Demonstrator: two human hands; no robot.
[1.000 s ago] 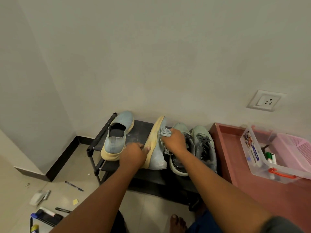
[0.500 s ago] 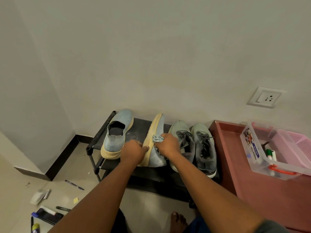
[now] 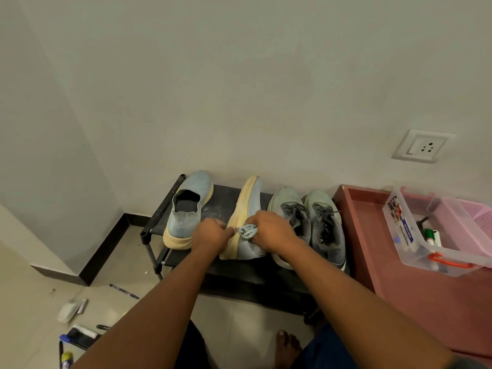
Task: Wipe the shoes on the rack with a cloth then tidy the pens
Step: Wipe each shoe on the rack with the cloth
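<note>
Sideways, shoe [image 3: 246, 222] at rack [image 3: 226, 194] edge

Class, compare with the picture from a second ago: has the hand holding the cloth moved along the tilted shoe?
Yes. The right hand with the cloth has slid from near the tilted shoe's toe by the wall back toward its heel.

We can read no text anywhere. Well to the right of the right hand's fingers [image 3: 262, 227], the clear plastic box [image 3: 415, 251] carries a printed label [image 3: 400, 222] on its near wall, with coloured pictures and a dark strip of lettering, but the words are too small and blurred for us to make out. Down to the left of the left hand's fingers [image 3: 226, 230], a yellow-and-blue item [image 3: 66, 360] on the floor shows print that we cannot read either.
</note>
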